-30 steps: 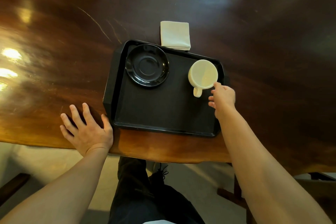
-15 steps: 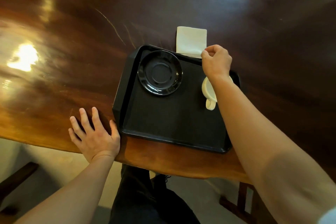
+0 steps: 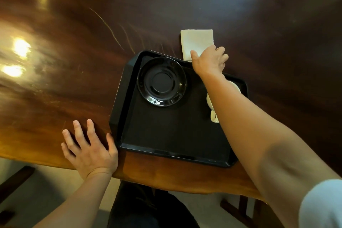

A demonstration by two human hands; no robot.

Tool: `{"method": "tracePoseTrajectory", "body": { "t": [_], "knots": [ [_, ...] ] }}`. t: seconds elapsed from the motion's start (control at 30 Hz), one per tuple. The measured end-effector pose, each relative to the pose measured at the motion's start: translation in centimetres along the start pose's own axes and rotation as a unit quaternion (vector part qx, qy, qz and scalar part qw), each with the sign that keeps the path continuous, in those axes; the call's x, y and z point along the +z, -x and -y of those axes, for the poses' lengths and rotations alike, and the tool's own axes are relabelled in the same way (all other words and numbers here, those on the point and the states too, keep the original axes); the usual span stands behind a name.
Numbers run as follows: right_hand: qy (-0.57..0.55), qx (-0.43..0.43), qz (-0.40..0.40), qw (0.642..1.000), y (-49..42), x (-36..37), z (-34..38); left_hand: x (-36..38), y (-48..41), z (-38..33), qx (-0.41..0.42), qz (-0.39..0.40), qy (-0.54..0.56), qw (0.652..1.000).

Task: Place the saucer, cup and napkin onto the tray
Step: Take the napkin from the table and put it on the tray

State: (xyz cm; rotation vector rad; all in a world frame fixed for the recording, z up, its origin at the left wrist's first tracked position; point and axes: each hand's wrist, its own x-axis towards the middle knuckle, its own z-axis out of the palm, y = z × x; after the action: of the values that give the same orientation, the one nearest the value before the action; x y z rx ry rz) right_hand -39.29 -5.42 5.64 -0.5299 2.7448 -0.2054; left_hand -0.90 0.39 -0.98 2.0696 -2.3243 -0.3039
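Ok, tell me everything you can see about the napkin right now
The napkin is a cream-white square, folded flat, and looks like soft paper or cloth. It lies on the dark wooden table just beyond the far rim of the black tray, not on the tray yet. Its near edge meets or tucks behind that rim. The right hand covers its near right corner, thumb and fingers on it.

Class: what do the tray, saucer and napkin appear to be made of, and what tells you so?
Tray: probably moulded plastic, matt black.
Saucer: likely glazed ceramic, glossy black with sharp highlights.
Napkin: paper or cloth, cannot tell; soft, folded, off-white, no shine.
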Motion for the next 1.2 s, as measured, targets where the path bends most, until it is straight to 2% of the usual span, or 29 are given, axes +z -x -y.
{"method": "tracePoseTrajectory", "body": {
  "t": [0.23, 0.4, 0.6, 0.8, 0.87, 1.03, 1.2],
  "knots": [
    [-0.016, 0.053, 0.016, 0.998, -1.1, 0.6, 0.7, 0.1, -0.1, 0.0, -0.001, 0.003, 0.002, 1.0],
    [-0.106, 0.11, 0.039, 0.987, -1.8, 0.3, 0.4, 0.2, -0.1, 0.1, 0.0, 0.004, 0.001, 1.0],
    [-0.28, 0.163, 0.09, 0.942, -2.5, -1.5, -0.6, 0.3, -0.1, 0.1, 0.001, 0.001, 0.003, 1.0],
    [-0.369, 0.191, 0.096, 0.904, -2.3, -2.7, -0.5, 0.3, -0.1, 0.2, 0.004, 0.002, 0.002, 1.0],
    [-0.436, 0.197, 0.108, 0.872, -2.0, -2.9, -0.5, 0.4, -0.1, 0.3, 0.005, 0.003, 0.002, 1.0],
    [-0.637, 0.217, 0.152, 0.724, -0.1, -3.5, -0.7, 0.3, 0.0, 0.2, 0.004, 0.002, 0.01, 1.0],
    [-0.699, 0.201, 0.16, 0.667, 2.7, -4.4, -0.9, 0.3, 0.0, 0.2, 0.005, 0.003, 0.015, 1.0]
  ]
}}
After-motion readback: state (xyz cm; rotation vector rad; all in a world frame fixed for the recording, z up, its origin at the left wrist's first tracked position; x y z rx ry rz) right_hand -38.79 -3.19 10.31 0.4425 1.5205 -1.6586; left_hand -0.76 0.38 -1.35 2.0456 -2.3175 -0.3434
